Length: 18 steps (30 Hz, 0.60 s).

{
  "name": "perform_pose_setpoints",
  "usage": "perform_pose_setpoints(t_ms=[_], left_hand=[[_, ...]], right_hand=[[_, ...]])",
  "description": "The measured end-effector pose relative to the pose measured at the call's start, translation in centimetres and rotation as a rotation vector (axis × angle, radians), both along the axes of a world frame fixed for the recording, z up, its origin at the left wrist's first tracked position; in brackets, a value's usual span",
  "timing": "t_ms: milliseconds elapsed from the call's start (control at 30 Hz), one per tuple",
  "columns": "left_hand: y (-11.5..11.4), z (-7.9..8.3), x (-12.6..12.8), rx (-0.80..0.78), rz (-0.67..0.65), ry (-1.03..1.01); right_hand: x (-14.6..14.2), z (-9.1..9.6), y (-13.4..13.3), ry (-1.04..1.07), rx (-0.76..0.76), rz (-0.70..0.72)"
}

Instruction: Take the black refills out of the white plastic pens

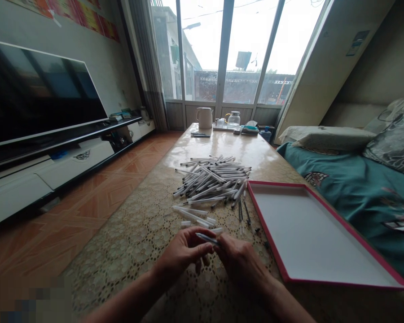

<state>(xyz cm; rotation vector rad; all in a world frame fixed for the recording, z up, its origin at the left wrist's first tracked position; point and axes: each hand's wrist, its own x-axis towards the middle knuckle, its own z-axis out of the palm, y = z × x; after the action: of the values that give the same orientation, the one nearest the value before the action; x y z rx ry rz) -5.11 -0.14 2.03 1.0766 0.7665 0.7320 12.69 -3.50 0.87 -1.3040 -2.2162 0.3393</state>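
Holds a slim pen (206, 238) between left hand (181, 249) and right hand (238, 254) over the bench (121, 264), hiding one end behind fingers (224, 242) and partly covering a whitish tube (217, 230) beyond.

The slim translucent plastic pen (206, 238) lies between the left hand (182, 249) and right hand (239, 254), before the heap of slender white dark-tipped pens (212, 177) on the long beige flower-patterned table (121, 251). Right of the heap lies the shallow rectangular pink-rimmed white tray (323, 237); behind the heap, the rounded cream jug (205, 118). Beyond the table's left side stands the low white cabinet (72, 163)
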Motion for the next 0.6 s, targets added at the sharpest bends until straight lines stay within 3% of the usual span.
perform_pose_setpoints(t_ms=[300, 600], left_hand=[[0.7, 0.5, -1.0, -0.179, 0.377, -0.137], [0.0, 1.1, -0.4, -0.274, 0.45, -0.184]], right_hand=[[2.1, 0.4, 0.2, 0.354, -0.183, -0.134], [1.8, -0.5, 0.6, 0.433, -0.229, -0.068]])
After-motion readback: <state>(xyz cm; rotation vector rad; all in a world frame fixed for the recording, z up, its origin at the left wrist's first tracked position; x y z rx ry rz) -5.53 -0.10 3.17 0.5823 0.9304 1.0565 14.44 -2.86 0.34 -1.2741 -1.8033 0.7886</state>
